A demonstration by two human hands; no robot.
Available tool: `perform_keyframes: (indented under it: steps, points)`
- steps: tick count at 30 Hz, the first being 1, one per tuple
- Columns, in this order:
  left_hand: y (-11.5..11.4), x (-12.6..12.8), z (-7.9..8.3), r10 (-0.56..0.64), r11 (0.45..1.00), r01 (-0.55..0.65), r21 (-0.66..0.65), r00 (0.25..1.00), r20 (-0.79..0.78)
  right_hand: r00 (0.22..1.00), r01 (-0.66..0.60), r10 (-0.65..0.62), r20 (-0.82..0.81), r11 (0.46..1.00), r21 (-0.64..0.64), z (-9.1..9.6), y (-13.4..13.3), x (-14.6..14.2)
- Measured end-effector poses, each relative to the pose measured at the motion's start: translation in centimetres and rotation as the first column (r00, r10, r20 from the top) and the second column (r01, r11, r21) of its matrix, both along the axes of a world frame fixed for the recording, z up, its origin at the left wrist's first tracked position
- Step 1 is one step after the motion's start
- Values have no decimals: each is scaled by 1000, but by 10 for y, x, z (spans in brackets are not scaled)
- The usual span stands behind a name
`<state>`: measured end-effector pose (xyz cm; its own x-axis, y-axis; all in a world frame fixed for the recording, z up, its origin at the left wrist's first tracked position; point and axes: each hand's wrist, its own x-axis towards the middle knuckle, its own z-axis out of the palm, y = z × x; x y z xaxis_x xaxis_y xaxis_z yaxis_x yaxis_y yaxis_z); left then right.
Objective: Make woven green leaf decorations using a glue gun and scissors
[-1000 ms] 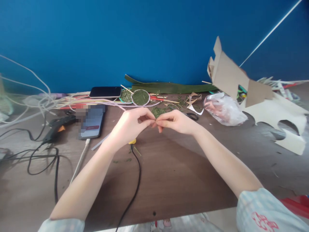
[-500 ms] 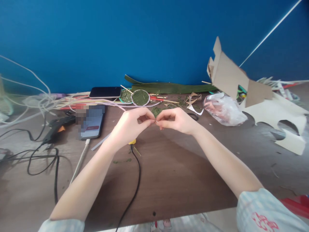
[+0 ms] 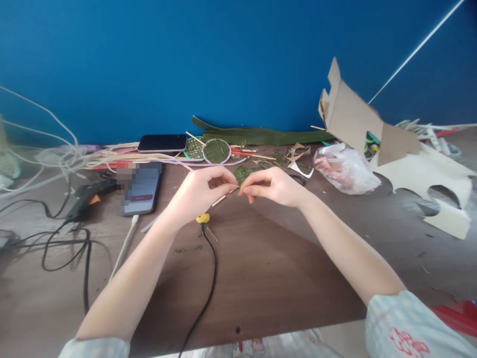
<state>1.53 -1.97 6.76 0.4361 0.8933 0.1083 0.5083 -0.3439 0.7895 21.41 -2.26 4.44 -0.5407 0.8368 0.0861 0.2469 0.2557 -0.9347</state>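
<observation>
My left hand (image 3: pixel 203 193) and my right hand (image 3: pixel 276 186) meet over the middle of the table, thumb and forefinger of each closed in a pinch. Their fingertips nearly touch; what sits between them is too small and hidden to make out. A thin pale stick (image 3: pixel 220 200) slants out below my left fingertips. Just behind the fingers shows a green leafy piece (image 3: pixel 243 173), partly covered by my right hand. Farther back lies a round green disc with a pale rim (image 3: pixel 216 150), beside a green mesh piece (image 3: pixel 194 148) and a light stick.
On the left are a phone (image 3: pixel 143 186) with a white cable, a dark glue gun (image 3: pixel 89 196) and tangled cords. Another phone (image 3: pixel 162 142) and long green leaves (image 3: pixel 261 135) lie by the blue wall. A plastic bag (image 3: pixel 346 168) and cut cardboard (image 3: pixel 357 112) stand right.
My fingertips have drawn slightly apart. The pale stick now shows below my left hand, and more of the yellow piece on the black cord is visible.
</observation>
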Motion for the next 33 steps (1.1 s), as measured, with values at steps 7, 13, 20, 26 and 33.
perform_keyframes:
  steps: [7,13,20,26,33]
  points:
    - [-2,1,3,-5,999,5,-33,1000,3,1000,11,-11,-9,1000,-8,-1,1,1]
    - [-3,2,3,-27,999,28,26,1000,-13,1000,18,-18,-9,1000,8,-1,0,0]
    - [-3,1,4,-60,998,60,2,998,1,1000,13,-14,6,999,45,-1,1,1]
    - [-2,2,-1,-64,998,64,24,998,24,1000,15,-15,1,999,45,-1,0,0]
    - [-3,2,1,-55,993,58,102,998,-33,1000,12,-12,-14,1000,19,-1,0,0]
